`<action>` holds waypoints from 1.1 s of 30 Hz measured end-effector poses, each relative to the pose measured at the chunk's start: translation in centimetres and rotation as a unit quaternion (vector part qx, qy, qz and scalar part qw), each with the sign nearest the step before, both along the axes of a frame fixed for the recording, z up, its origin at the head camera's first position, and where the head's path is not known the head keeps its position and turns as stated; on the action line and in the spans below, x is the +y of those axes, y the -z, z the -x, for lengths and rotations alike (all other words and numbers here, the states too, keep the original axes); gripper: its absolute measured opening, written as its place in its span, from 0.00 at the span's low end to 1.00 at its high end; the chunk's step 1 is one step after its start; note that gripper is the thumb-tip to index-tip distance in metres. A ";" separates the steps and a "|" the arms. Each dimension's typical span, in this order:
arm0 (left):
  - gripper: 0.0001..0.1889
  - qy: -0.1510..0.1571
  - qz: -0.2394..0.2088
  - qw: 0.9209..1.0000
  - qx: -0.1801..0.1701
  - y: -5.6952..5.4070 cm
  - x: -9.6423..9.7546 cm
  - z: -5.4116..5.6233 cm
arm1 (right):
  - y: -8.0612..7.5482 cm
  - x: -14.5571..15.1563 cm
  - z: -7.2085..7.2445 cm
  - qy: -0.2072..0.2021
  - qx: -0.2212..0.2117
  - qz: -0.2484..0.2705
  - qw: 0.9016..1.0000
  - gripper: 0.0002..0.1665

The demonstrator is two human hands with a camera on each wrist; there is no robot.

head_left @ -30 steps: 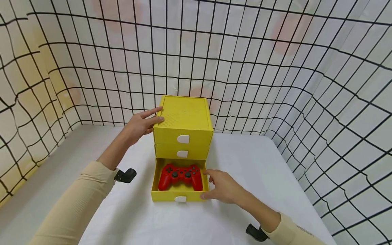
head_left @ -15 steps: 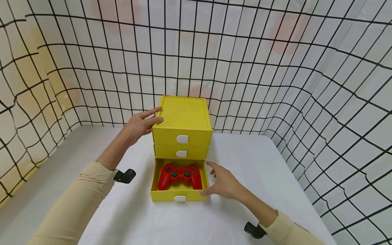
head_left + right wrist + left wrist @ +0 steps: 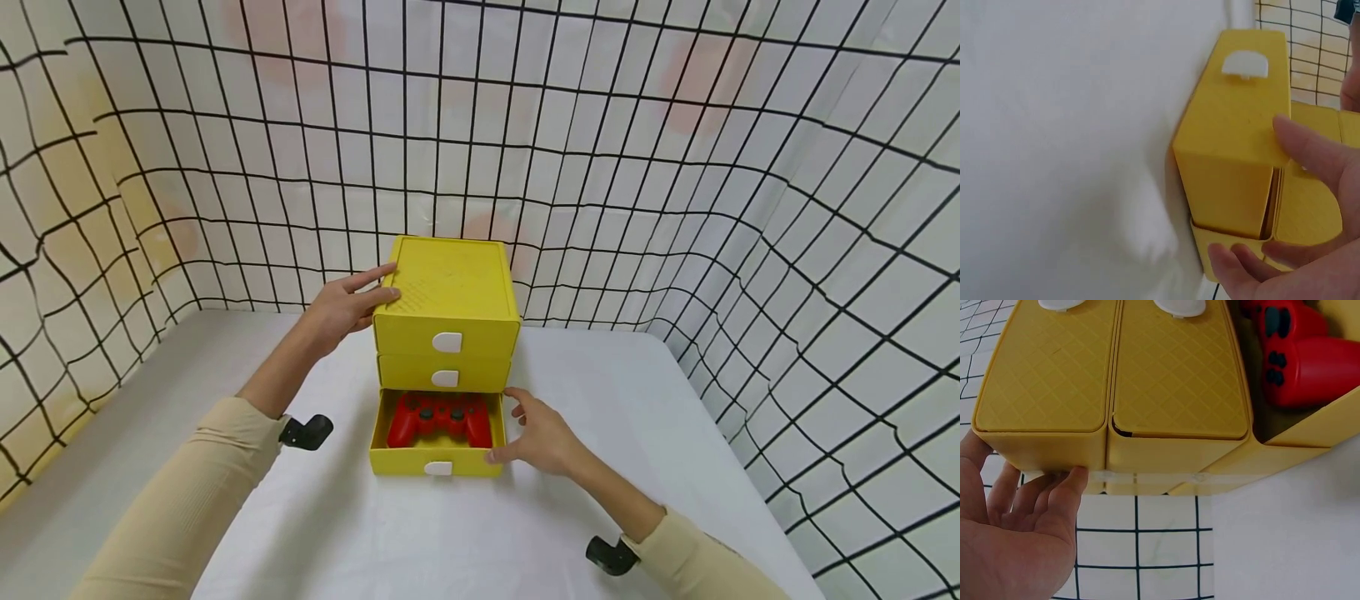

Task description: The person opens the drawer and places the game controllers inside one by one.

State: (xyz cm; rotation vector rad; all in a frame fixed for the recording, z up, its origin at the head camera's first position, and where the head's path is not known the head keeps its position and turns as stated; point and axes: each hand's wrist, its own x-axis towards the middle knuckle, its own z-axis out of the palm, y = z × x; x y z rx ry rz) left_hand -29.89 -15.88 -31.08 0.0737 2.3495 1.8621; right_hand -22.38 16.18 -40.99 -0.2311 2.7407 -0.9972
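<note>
A yellow three-drawer box (image 3: 457,279) stands on the white table with its bottom drawer (image 3: 397,463) pulled partly out. Inside that drawer lies a red game controller (image 3: 403,427), its back edge under the drawer above. My left hand (image 3: 336,313) rests against the box's upper left side, two extended digits on the top edge and the other fingers along the side wall. At the drawer's front right corner, the thumb of my right hand (image 3: 546,435) presses the front panel (image 3: 1229,119). Its other fingers reach back along the right side toward the box.
White half-round tabs (image 3: 447,342) mark the drawer fronts. Black wire mesh (image 3: 600,167) with white sheeting behind it surrounds the table (image 3: 600,375) at the back and sides. A small black device (image 3: 307,432) sits at each wrist.
The bottom drawer has slid inward, and the controller has gone further under the drawer above. My right hand has moved forward with it. The left hand has kept its place on the box.
</note>
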 end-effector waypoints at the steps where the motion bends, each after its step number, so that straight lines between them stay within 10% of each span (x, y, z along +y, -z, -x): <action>1: 0.34 0.000 -0.001 1.000 -0.001 0.0 0.0 0.0 | 0.1 -0.1 0.1 0.007 0.001 0.004 1.000 0.60; 15: 0.33 -0.008 0.000 1.000 -0.005 0.1 0.1 0.2 | 1.3 -1.4 1.2 0.074 0.058 0.105 0.990 0.36; 33: 0.33 -0.011 -0.005 1.000 -0.003 0.3 0.2 0.3 | 2.6 -2.0 1.9 0.128 0.122 0.159 0.971 0.28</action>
